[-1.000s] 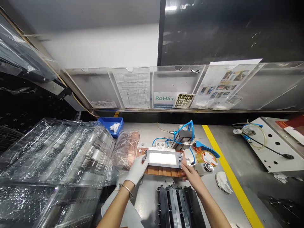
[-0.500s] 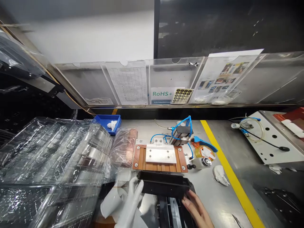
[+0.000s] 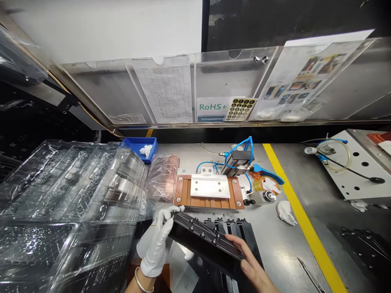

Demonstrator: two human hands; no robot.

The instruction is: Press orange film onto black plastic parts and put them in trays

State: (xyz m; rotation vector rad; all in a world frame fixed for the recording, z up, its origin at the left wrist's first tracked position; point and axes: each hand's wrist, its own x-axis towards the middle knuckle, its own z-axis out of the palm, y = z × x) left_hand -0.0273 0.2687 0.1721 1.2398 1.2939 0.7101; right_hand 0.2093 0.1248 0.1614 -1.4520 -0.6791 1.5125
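A long black box-shaped part [image 3: 204, 240] is held between my two hands, tilted so that its left end sits higher in view. Small round posts stand along its upper face. My left hand [image 3: 157, 240], in a white glove, grips the left end with fingers wrapped round it. At the other end my bare right hand [image 3: 249, 260] holds the part, index finger along the top and thumb on the near side. Beneath it lie several similar black parts [image 3: 244, 228] in a row. Just behind is a brown fixture [image 3: 180, 191] with a metal block [image 3: 210, 186].
Stacked clear plastic trays [image 3: 70, 187] fill the left side. A wrapped copper-coloured bundle [image 3: 163, 179], a blue bin [image 3: 140, 143], a dispenser bottle [image 3: 265, 197], a crumpled white cloth [image 3: 286, 213] and tweezers [image 3: 310, 274] lie around. Blue air tubes [image 3: 242, 142] rise behind the fixture.
The black part has been turned and tilted, so its face with posts now shows. Its right end has dropped towards me. The row of black parts beneath is more visible.
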